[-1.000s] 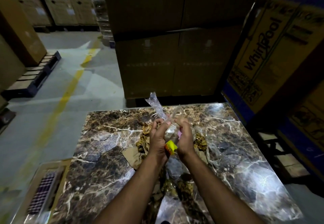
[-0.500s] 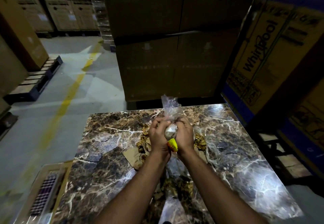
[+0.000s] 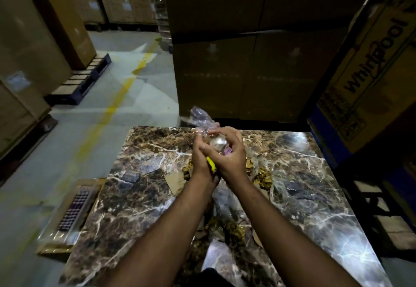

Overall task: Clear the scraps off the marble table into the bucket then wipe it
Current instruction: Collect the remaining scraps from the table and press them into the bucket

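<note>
**Scrap-gathering step, wiping not yet begun**

Still in the clearing half of the task, judging by what lies about. Marble tabletop (image 3: 144, 187) far from clean: crumpled brown scraps (image 3: 262, 177) right of the hands, more brown scraps (image 3: 234, 230) near the body between the forearms, a flat cardboard piece (image 3: 177, 181) just left of the left wrist, and a clear plastic sheet (image 3: 221, 199) lying under the arms. No bucket in view, so its place cannot be told; probably a turn or a reach off the tabletop needed to find it. Next move, as a guess: finish compacting the bundle, carry it to the bucket, drop it, then back for the loose scraps. No cloth visible for the wipe either.

Raised above the far middle of the tabletop, both hands pressed together around a wad of clear plastic (image 3: 217, 142), its loose tail sticking up and away past the fingers. Left hand (image 3: 199, 158) curled round the wad from the left; right hand (image 3: 229, 154) wrapped over it from the right, fingers bent across the top. Each grip clenched on the wad, nothing released. A small yellow piece (image 3: 211, 165) poking out between the heels of the palms, and a trace of pink at the right palm, too small to identify.
</note>
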{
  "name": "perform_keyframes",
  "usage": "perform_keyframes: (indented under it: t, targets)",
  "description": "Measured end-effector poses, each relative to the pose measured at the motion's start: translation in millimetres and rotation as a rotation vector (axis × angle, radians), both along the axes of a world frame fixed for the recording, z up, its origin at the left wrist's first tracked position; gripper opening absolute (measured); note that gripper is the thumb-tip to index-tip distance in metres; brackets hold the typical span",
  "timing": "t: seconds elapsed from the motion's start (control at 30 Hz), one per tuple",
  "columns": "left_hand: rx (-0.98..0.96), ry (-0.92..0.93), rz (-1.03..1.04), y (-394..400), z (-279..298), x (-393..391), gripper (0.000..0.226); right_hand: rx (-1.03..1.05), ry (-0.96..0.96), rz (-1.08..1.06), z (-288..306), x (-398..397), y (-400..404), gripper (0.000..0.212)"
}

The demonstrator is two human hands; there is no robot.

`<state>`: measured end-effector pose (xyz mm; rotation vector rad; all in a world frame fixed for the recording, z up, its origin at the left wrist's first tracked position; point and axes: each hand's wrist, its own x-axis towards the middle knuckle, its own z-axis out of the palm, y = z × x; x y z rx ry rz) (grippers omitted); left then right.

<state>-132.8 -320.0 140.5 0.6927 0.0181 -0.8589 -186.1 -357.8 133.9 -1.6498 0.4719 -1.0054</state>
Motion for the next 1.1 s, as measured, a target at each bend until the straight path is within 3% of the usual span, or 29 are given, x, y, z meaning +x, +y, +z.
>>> perform_keyframes:
  t: [0.13,0.3,0.37,0.53,0.6,0.67,0.8,0.93,1.1]
  targets:
    - [0.046,-0.146,0.055,-12,1,7,0.067,0.215,-0.026,0.043,-3,3,-31,0.030]
    - [0.022,-0.268,0.025,-9,-12,5,0.055,0.467,-0.157,0.159,9,-3,-51,0.030]
    - [0.018,-0.283,-0.082,-2,-24,-1,0.060,0.514,-0.207,0.158,16,-4,-59,0.029]
    - [0.414,-0.786,-0.610,18,-70,-12,0.063,0.663,-0.326,0.152,46,-11,-72,0.033]
    - [0.486,-0.938,-0.670,18,-80,-12,0.049,0.726,-0.365,0.140,52,-15,-82,0.033]
    - [0.575,-0.999,-0.590,17,-79,-10,0.028,0.719,-0.376,0.124,54,-21,-94,0.035]
    - [0.672,-0.964,-0.394,16,-63,6,0.009,0.625,-0.370,0.061,54,-36,-110,0.032]
    - [0.472,-0.776,-0.237,12,-33,17,0.014,0.410,-0.296,0.045,43,-47,-107,0.029]
    - [0.172,-0.378,-0.194,0,3,8,0.029,0.329,-0.065,-0.042,16,-47,-80,0.032]
